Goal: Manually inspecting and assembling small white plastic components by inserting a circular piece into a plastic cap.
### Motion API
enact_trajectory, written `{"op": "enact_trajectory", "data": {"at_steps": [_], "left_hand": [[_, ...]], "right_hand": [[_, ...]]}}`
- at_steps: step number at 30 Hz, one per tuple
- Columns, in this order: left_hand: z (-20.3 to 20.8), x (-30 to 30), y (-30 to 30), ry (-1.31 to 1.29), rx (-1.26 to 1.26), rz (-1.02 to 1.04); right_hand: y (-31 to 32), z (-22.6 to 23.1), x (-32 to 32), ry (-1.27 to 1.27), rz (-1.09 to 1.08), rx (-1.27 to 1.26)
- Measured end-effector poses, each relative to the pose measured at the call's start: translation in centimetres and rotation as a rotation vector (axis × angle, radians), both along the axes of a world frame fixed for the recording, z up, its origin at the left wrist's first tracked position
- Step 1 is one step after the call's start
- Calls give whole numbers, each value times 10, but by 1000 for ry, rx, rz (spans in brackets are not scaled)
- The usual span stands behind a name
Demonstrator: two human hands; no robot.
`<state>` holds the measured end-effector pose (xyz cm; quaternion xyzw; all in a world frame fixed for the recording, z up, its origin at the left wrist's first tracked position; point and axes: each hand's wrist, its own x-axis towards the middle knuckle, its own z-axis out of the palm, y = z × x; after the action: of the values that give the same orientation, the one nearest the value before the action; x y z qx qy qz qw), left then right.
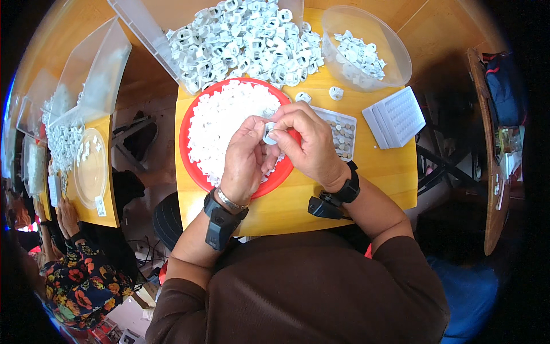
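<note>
A small round white plastic part is pinched between my two hands above a red basin. My left hand holds it from the left with closed fingers. From the right, my right hand grips it between thumb and fingertips. The basin is heaped with small white plastic pieces. Just beyond my right hand lies a white tray of small round discs, partly hidden by that hand. Two loose round white parts sit on the yellow table behind the tray.
At the back, a clear bin spills a heap of round white parts. A clear tub with similar parts stands right of it, above a stack of white trays. Leftward, another person's hand rests at a second table.
</note>
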<state>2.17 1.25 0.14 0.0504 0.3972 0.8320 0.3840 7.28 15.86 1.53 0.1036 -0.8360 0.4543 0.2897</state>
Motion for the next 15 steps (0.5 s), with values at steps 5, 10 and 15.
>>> {"op": "enact_trajectory", "data": {"at_steps": [5, 10, 15], "left_hand": [[0, 3, 2, -8, -57, 6], [4, 3, 3, -27, -56, 24], [9, 2, 3, 22, -64, 2]], "right_hand": [[2, -6, -1, -177, 77, -213], [1, -6, -2, -156, 91, -237], [1, -9, -4, -197, 82, -342]]}}
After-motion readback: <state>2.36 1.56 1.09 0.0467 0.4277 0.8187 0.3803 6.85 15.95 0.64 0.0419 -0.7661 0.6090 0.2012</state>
